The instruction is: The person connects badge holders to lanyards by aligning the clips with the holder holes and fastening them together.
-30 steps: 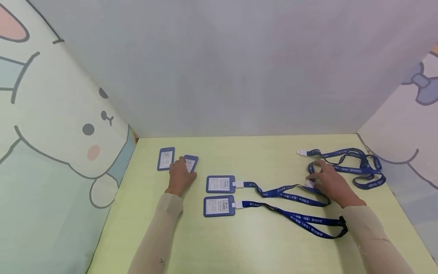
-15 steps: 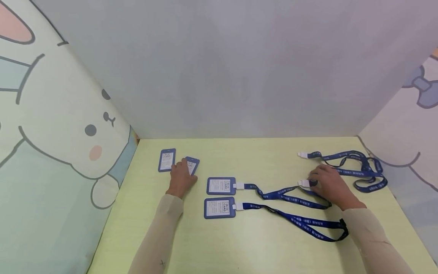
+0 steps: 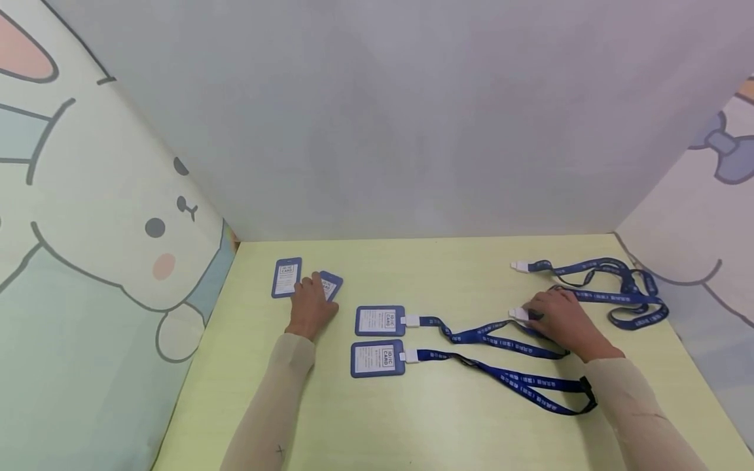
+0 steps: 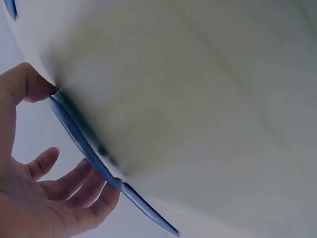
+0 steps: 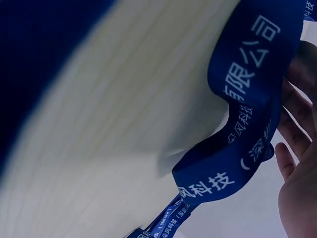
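Observation:
My left hand (image 3: 310, 306) grips a blue-framed ID card holder (image 3: 330, 282) from above, hiding much of its lower part. In the left wrist view, the thumb and fingertips meet opposite edges of this card holder (image 4: 81, 141), seen edge-on. A second card holder (image 3: 287, 277) lies beside it, to the left. At the right, my right hand (image 3: 562, 320) holds a blue lanyard just behind its white plastic clip (image 3: 518, 314). In the right wrist view, that printed lanyard strap (image 5: 208, 183) curves close to the fingers, whose tips are mostly hidden behind it.
Two card holders (image 3: 379, 321) (image 3: 377, 358) lie mid-table, joined to blue lanyards (image 3: 530, 381) stretching rightward. Another lanyard (image 3: 595, 265) with a white clip (image 3: 520, 266) lies loosely coiled at the back right. Walls with cartoon rabbits (image 3: 118, 261) flank the pale table (image 3: 459, 432).
My right hand's fingers have closed over the lanyard behind its clip, and the clip has shifted slightly left. My left hand stays on the same card holder.

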Action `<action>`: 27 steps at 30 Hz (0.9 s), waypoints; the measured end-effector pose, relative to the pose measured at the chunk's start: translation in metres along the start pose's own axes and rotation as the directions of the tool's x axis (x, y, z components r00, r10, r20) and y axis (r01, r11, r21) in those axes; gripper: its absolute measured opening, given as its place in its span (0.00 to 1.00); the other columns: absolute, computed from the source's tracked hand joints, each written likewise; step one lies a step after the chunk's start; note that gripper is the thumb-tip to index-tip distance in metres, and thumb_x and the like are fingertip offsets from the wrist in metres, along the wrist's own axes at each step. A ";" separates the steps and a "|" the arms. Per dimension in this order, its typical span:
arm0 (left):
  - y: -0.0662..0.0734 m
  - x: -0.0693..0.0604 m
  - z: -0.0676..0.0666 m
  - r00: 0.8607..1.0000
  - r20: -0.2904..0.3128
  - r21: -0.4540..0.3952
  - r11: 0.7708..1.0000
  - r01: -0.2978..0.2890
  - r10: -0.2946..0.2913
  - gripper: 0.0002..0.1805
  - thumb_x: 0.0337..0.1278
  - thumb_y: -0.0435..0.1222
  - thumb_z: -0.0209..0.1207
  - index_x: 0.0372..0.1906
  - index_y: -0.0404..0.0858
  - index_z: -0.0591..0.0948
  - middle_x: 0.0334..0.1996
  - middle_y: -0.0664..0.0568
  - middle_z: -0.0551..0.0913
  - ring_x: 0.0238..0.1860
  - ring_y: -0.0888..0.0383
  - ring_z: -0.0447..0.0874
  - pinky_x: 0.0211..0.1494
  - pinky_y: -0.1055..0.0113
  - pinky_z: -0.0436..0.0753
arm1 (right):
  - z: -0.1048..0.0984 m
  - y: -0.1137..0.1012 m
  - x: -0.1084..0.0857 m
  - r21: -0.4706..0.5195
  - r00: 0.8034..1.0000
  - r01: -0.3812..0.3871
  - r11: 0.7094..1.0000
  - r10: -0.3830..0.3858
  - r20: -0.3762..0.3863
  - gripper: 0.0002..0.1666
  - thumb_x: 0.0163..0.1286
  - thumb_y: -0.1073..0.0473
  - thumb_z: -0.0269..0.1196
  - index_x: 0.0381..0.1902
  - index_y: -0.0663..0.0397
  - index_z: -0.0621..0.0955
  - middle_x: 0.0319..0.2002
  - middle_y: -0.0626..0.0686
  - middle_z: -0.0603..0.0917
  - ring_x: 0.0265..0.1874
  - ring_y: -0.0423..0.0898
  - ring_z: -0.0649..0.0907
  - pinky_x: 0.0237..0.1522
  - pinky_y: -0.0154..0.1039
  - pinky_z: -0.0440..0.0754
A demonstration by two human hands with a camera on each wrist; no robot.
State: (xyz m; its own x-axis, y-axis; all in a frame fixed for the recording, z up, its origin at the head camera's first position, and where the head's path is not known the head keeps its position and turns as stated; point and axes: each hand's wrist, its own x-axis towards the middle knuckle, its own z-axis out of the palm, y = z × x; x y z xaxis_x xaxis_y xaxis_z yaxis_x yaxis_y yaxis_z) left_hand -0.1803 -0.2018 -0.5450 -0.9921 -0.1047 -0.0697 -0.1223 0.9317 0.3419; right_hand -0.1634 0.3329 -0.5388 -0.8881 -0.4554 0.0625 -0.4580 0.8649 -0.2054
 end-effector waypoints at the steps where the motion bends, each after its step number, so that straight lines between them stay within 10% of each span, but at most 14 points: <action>1: 0.000 0.000 0.000 1.000 -0.003 0.000 1.000 -0.004 0.004 0.41 0.52 0.36 0.66 0.70 0.24 0.64 0.58 0.27 0.73 0.57 0.33 0.72 0.63 0.38 0.77 | 0.000 0.000 0.000 0.000 1.000 -0.001 1.000 0.001 -0.007 0.16 0.59 0.62 0.80 0.44 0.60 0.90 0.41 0.56 0.90 0.46 0.60 0.86 0.59 0.67 0.73; 12: 0.025 -0.009 0.001 0.985 -0.041 0.132 0.978 -0.160 0.167 0.40 0.52 0.33 0.71 0.71 0.27 0.70 0.66 0.30 0.74 0.61 0.33 0.76 0.67 0.39 0.78 | -0.008 -0.014 0.008 0.025 0.998 0.014 1.000 -0.013 -0.060 0.19 0.63 0.61 0.77 0.50 0.65 0.89 0.41 0.59 0.90 0.46 0.61 0.86 0.58 0.64 0.79; 27: 0.064 -0.032 0.006 0.868 -0.152 0.332 0.852 -0.405 0.472 0.35 0.54 0.36 0.74 0.68 0.36 0.77 0.67 0.36 0.76 0.64 0.39 0.78 0.68 0.47 0.80 | -0.005 -0.043 0.032 0.020 0.973 0.129 0.991 -0.123 -0.194 0.22 0.57 0.66 0.80 0.51 0.62 0.90 0.44 0.58 0.91 0.46 0.58 0.87 0.54 0.59 0.86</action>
State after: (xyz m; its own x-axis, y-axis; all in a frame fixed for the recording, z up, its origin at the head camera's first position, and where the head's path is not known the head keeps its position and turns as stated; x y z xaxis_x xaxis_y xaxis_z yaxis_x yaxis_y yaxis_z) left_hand -0.1560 -0.1369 -0.5268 -0.9237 0.2962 0.2430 0.3074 0.9515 0.0087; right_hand -0.1726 0.2822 -0.5235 -0.8157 -0.5089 0.2751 -0.5681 0.7944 -0.2150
